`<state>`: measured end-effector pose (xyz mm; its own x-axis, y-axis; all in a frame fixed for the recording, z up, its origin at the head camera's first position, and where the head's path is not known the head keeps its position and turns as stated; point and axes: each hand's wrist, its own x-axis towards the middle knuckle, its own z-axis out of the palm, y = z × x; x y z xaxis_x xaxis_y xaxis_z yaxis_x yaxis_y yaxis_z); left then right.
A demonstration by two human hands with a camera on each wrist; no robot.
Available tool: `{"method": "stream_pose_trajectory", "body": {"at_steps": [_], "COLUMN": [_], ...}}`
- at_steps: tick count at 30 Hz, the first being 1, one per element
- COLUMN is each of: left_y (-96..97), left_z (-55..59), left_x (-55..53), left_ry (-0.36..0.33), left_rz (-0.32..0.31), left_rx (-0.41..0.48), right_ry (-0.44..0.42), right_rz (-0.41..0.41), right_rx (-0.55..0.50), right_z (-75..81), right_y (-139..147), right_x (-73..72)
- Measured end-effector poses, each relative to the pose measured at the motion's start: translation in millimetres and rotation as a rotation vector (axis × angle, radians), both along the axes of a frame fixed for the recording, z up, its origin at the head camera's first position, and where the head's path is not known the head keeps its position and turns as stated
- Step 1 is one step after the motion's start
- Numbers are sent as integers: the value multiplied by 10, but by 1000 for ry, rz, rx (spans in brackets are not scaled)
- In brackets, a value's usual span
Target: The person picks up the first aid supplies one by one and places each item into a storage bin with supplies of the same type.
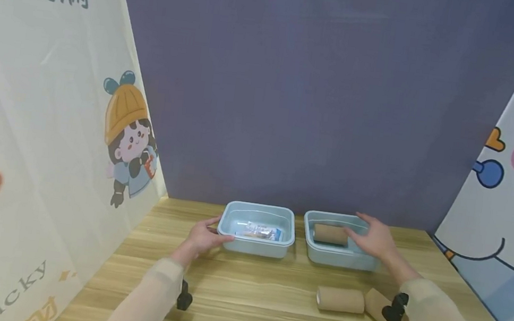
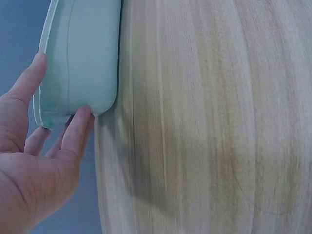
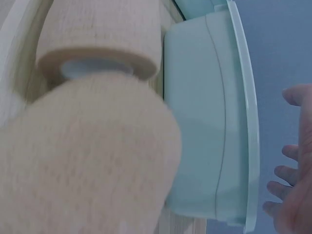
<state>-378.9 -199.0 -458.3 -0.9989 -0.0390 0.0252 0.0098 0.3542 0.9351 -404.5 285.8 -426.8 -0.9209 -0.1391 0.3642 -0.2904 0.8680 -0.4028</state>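
Note:
On the left of the head view stands a light blue plastic box (image 1: pixel 252 248) with small white-and-blue wrapped packets (image 1: pixel 261 232) in it. My left hand (image 1: pixel 205 239) holds its left end: the thumb lies on the front rim, and the fingers reach the end wall, as the left wrist view also shows. A second light blue box (image 1: pixel 340 259) stands to the right, with a brown cardboard tube (image 1: pixel 330 235) lying in it. Over that box's right end is my right hand (image 1: pixel 374 240), its fingers spread and its thumb close to the tube's right end. In the right wrist view, nothing lies between those fingers.
Two more cardboard tubes lie on the wooden table (image 1: pixel 245 298) in front of the right box: one tube (image 1: pixel 341 300) crosswise, another tube (image 1: pixel 385 313) slanted, partly under my right wrist's camera. A dark grey wall (image 1: pixel 292 106) rises behind the boxes, with printed cloth panels on both sides.

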Motion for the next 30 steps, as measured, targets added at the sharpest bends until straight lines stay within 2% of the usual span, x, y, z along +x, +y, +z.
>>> {"method": "stream_pose_trajectory", "body": {"at_steps": [13, 22, 30], "left_y": [11, -8, -37], "left_z": [44, -17, -11], "left_x": [26, -11, -12], "left_ry": [-5, -20, -22], "left_rz": [-16, -19, -20], "left_rx": [0, 22, 36], "right_ry": [-30, -41, -68], "right_rz": [-34, -38, -27], "right_rx": [-6, 10, -6], "right_z": [-73, -155, -183], "right_y": [272, 422, 464], "right_x": [72, 141, 185]}}
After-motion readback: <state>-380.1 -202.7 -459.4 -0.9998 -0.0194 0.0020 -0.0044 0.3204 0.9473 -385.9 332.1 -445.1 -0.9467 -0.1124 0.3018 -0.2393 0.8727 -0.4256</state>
